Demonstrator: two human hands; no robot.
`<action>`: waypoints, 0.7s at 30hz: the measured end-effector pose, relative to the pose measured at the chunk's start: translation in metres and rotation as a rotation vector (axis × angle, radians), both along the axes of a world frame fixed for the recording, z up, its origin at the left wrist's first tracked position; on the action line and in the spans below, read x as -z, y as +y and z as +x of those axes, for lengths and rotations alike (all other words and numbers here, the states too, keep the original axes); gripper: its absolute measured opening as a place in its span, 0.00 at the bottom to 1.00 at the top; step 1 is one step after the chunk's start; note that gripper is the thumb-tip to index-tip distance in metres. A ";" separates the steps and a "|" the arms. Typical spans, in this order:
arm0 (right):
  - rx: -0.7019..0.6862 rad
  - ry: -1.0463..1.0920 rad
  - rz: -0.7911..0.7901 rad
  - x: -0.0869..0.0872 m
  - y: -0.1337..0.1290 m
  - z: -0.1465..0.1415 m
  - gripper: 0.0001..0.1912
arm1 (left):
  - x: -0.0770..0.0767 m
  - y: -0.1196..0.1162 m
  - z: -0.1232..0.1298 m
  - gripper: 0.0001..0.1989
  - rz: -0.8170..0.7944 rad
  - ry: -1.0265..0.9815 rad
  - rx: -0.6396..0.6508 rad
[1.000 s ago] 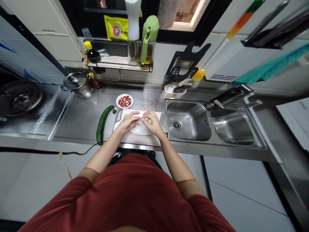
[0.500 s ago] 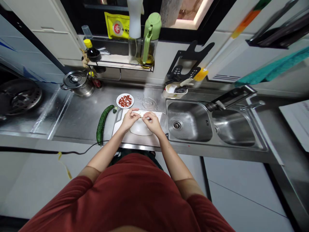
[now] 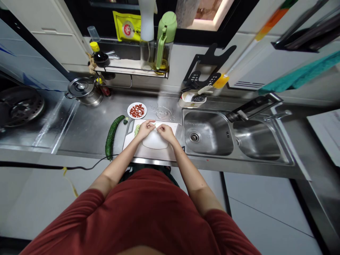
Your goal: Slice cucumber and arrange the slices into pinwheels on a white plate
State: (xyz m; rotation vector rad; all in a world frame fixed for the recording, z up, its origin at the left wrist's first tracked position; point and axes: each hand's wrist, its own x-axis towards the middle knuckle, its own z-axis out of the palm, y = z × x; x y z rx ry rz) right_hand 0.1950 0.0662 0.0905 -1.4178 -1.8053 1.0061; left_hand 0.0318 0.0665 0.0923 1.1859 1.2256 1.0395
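Note:
Above a white cutting board [image 3: 138,153], my left hand [image 3: 146,129] and my right hand [image 3: 165,132] face each other with thumb and fingertips pinched together. A tiny pale piece [image 3: 155,125] shows at my left fingertips; its kind is too small to make out. What my right fingers pinch is hidden. Below the hands lies a smooth white rounded object [image 3: 155,141] with a thin dark edge. Pale green cucumber slices [image 3: 136,130] lie on the board beside my left hand. Left of the board rests a long dark green cucumber [image 3: 112,136], near a small cut cucumber end [image 3: 125,121].
Behind the board stands a white plate of red chopped pieces [image 3: 137,111]. A double steel sink [image 3: 212,138] with a tap [image 3: 278,115] is to the right. At the left are a lidded pot [image 3: 83,92] and a stove burner [image 3: 20,106]. A black cable [image 3: 87,168] crosses the counter's front edge.
My hands have moved slightly apart and a little lower, and the left fingers have curled closer. Cucumber slices beside the left hand have come into sight. The view has shifted slightly.

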 end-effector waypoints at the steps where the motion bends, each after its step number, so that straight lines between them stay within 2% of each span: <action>1: 0.002 -0.026 -0.007 0.006 0.003 -0.001 0.08 | 0.007 0.003 0.000 0.19 -0.002 0.015 0.000; 5: 0.026 -0.133 -0.053 0.023 0.013 -0.005 0.08 | 0.034 0.016 0.000 0.18 0.031 0.106 0.002; 8: 0.061 -0.215 -0.107 0.029 0.019 -0.009 0.08 | 0.046 0.022 0.001 0.16 0.056 0.249 -0.022; 15: 0.128 -0.396 -0.203 0.040 0.026 -0.015 0.09 | 0.048 0.027 0.007 0.14 0.124 0.567 0.014; 21: 0.194 -0.506 -0.281 0.042 0.026 -0.022 0.10 | 0.046 0.027 0.009 0.14 0.162 0.773 0.066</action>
